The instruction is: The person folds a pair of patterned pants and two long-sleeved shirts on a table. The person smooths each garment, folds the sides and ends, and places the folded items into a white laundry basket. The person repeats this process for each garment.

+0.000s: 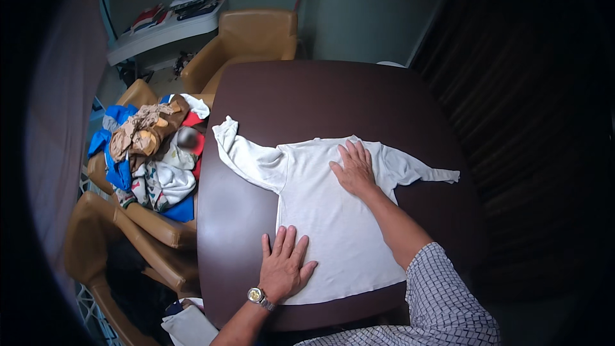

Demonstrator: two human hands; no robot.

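Observation:
A white long-sleeved shirt (333, 230) lies spread on the dark brown table (307, 96), collar toward the far side. Its left sleeve is bent up and rumpled, while the right one stretches out to the side. My left hand (283, 266) rests flat with fingers spread at the shirt's lower left edge, a metal watch on its wrist. Up near the collar, my right hand (354, 168) is laid flat on the fabric, fingers a little apart. Neither hand grips the cloth.
A heap of mixed clothes (157, 154) fills a tan chair left of the table. Another tan armchair (256, 32) stands at the far side, by a white shelf (170, 32) bearing folded clothes. A nearer tan chair (96, 230) sits at lower left, with pale cloth (189, 327) beside it.

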